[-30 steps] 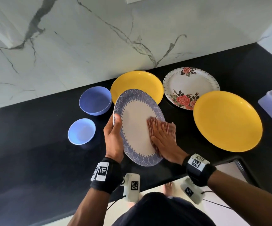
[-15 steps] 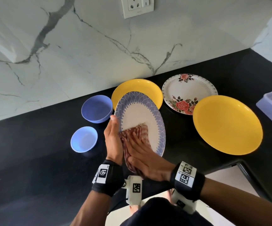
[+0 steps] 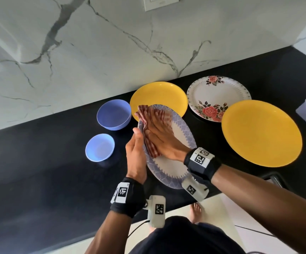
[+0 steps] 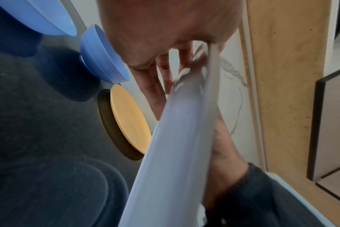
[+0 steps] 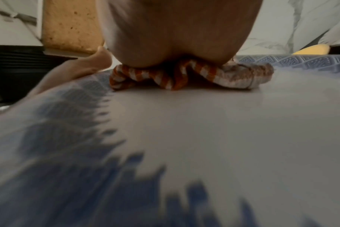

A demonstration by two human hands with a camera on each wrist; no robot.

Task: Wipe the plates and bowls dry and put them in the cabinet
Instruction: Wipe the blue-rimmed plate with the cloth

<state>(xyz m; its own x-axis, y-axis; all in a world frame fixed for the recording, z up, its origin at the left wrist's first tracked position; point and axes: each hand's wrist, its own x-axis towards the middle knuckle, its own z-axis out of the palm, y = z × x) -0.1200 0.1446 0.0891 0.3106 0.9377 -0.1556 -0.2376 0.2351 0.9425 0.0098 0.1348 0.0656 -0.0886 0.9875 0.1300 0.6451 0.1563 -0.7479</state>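
Head view: left hand grips the blue-rimmed plate tilted above the bench; right hand presses the checked cloth flat-fingered onto it; left wrist view: fingers curl behind the plate's rim; right wrist view: palm pins cloth.

**Wrist rigs and dark clothing**

Bare forearms. Each wrist wears a black fabric band bearing a white square tag with a black coded pattern. A white camera block, also code-tagged, hangs under each wrist; a thin dark cable trails from the left one. Dark garment on torso. Bare foot below.
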